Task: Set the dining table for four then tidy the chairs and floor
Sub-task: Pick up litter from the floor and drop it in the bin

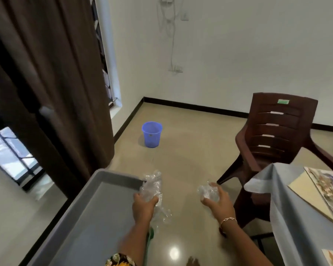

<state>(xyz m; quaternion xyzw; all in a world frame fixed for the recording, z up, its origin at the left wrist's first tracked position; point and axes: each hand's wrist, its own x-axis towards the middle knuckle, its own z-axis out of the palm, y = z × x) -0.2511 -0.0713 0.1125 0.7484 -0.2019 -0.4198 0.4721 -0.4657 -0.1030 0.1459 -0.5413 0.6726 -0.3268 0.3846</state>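
Gripping two plastic wads: left hand (143,205) one (152,186), right hand (218,200) one (207,191).

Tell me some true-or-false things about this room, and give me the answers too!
1. The left hand and the right hand each grip crumpled clear plastic. True.
2. The blue bin lies tipped over. False: it stands upright on the floor.
3. The chair is brown. True.
4. The tray is red. False: it is grey.
5. The tablecloth is pale blue. True.
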